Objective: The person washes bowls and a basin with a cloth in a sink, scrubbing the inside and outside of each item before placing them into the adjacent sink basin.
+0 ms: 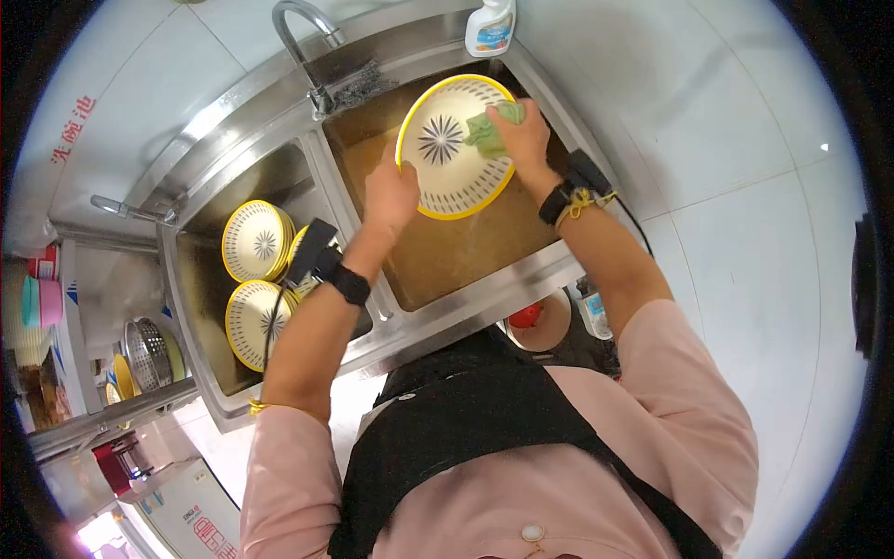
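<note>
A cream bowl [447,172] with a yellow rim and a dark starburst pattern is tilted above the brownish water of the right sink basin [419,270]. Gripping its left rim, my left hand [392,194] has the thumb over the edge; the other fingers are hidden behind the bowl. My right hand [527,140] is closed on a green cloth [491,130], which presses against the inside of the bowl near its right rim.
Stacks of matching bowls [253,240] stand in the left basin. A curved faucet [307,47] rises behind the divider, with a second faucet [130,207] farther left. A white spray bottle [492,28] stands at the back corner. Shelves with a metal colander [147,354] are at left.
</note>
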The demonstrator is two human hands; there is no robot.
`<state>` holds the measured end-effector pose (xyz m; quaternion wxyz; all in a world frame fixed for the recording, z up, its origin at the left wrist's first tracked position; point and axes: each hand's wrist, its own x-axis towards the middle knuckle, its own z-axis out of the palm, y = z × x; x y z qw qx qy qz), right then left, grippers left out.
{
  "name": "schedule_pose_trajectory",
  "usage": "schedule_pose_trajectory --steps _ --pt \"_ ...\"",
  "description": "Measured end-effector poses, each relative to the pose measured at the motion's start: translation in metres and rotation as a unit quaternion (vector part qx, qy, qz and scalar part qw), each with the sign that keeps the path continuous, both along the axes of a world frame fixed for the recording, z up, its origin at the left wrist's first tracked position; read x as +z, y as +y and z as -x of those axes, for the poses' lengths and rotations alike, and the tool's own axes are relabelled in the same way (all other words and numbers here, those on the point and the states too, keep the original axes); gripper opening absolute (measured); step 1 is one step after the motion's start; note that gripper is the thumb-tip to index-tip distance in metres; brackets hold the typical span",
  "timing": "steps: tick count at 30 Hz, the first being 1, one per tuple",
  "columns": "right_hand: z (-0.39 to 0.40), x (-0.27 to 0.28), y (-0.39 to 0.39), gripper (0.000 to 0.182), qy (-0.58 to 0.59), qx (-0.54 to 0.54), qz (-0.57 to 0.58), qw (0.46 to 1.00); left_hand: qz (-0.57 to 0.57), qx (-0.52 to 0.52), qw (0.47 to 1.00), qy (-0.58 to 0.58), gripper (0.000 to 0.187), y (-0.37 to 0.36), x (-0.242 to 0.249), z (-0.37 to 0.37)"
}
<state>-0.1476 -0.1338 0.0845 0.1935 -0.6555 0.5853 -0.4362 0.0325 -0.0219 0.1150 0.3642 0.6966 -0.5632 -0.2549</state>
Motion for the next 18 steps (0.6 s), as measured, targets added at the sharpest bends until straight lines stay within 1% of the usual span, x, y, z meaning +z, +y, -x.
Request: schedule_pose_trajectory --steps 1,2,3,4,5,6,7,8,10,11,12,13,14,15,16,17,18 --pt "-0.004 -0.010 0.006 0.043 -0.043 -0.081 -0.063 0.994 0.060 0.037 0.998 0.002 0.040 0.001 -0.007 0.004" --pt "-0.011 -0.020 0.011 0.043 -0.043 -0.078 -0.065 0.994 0.058 0.040 0.998 0.003 0.040 0.002 -0.008 0.010" --pt "-0.021 -0.032 0.017 0.037 -0.147 -0.103 -0.115 0.977 0.091 0.077 0.993 0.026 0.039 0.002 -0.010 0.017" --pt "-0.029 -0.045 0.023 0.031 -0.250 -0.126 -0.165 0.946 0.123 0.114 0.985 0.050 0.038 0.003 -0.012 0.022" --pt "-0.033 -0.063 0.027 0.031 -0.248 -0.125 -0.167 0.946 0.121 0.117 0.985 0.049 0.038 0.003 -0.011 0.026" --pt "-0.037 -0.081 0.030 0.035 -0.327 -0.032 -0.295 0.897 0.146 0.126 0.979 0.070 0.038 0.002 -0.012 0.028" --pt "-0.039 -0.091 0.033 0.039 -0.395 0.060 -0.413 0.818 0.170 0.136 0.972 0.091 0.037 0.000 -0.012 0.029" --pt "-0.037 -0.082 0.041 0.039 -0.394 0.062 -0.416 0.817 0.168 0.139 0.972 0.090 0.037 -0.003 -0.021 0.024" --pt "-0.028 -0.057 0.051 0.051 -0.363 0.305 -0.535 0.699 0.241 0.133 0.960 0.053 0.036 -0.008 -0.044 0.012" --pt "-0.015 -0.059 0.045 0.051 -0.262 0.413 -0.528 0.694 0.237 0.137 0.961 0.050 0.036 -0.008 -0.049 0.007" --pt "-0.002 -0.074 0.034 0.050 -0.100 0.460 -0.474 0.744 0.228 0.150 0.962 0.012 0.034 -0.008 -0.054 0.001" --pt "0.011 -0.093 0.020 0.049 0.110 0.475 -0.381 0.785 0.217 0.164 0.962 -0.025 0.031 -0.007 -0.058 -0.004" --pt "0.026 -0.118 0.007 0.049 0.276 0.445 -0.322 0.789 0.212 0.169 0.962 -0.028 0.031 -0.005 -0.061 -0.007" --pt "0.041 -0.143 -0.004 0.049 0.384 0.402 -0.310 0.771 0.154 0.194 0.963 0.107 0.028 -0.003 -0.065 -0.009" --pt "0.058 -0.165 -0.016 0.048 0.446 0.366 -0.333 0.746 0.093 0.216 0.942 0.240 0.025 -0.001 -0.068 -0.011" --pt "0.069 -0.187 -0.020 0.048 0.478 0.350 -0.365 0.718 0.089 0.224 0.941 0.237 0.025 0.002 -0.070 -0.011" --pt "0.075 -0.205 -0.022 0.047 0.498 0.347 -0.392 0.692 0.075 0.237 0.903 0.351 0.023 0.004 -0.068 -0.009"
